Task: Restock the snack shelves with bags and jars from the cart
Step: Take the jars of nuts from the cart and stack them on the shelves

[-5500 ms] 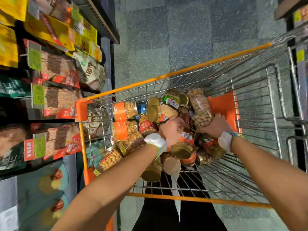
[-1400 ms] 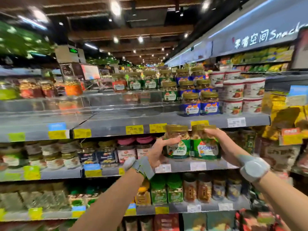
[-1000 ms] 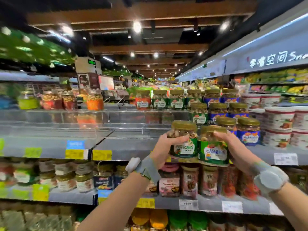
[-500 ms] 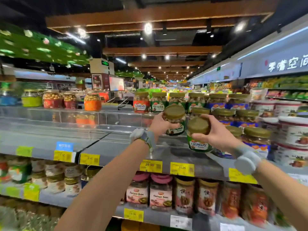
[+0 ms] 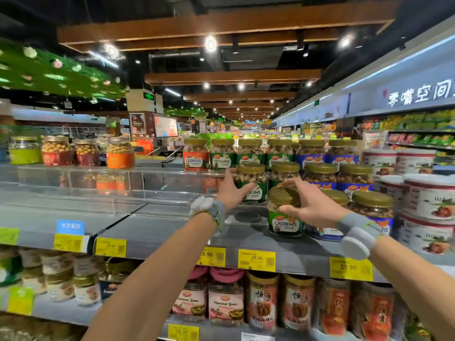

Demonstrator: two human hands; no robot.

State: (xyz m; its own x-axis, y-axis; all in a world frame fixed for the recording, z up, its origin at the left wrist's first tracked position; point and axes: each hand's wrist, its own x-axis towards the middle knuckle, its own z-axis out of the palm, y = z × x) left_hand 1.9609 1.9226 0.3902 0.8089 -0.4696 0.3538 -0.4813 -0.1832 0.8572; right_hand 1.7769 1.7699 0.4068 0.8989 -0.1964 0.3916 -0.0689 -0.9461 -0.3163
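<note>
A green-labelled pistachios jar [image 5: 253, 185] with a gold lid stands on the clear riser of the grey top shelf [image 5: 172, 232], in front of a row of similar jars. My left hand [image 5: 231, 190] touches its left side with straight fingers and the thumb raised. My right hand [image 5: 310, 207] grips a green-labelled cashews jar [image 5: 284, 222] from the right, fingers curled over its gold lid. That jar is at the shelf's front part, beside blue-labelled jars; I cannot tell if its base touches the shelf. The cart is out of view.
Blue-labelled jars [image 5: 354, 183] and white tubs [image 5: 428, 203] fill the shelf's right side. Several jars [image 5: 120, 153] stand on the raised back ledge at left. Bare grey shelf stretches left of my hands. Lower shelves hold more jars [image 5: 226, 299]. Yellow price tags line the edges.
Both hands carried the jars forward to the top shelf. The pistachios jar now stands on the riser and my left hand's fingers have straightened off it. The cashews jar came down to shelf level.
</note>
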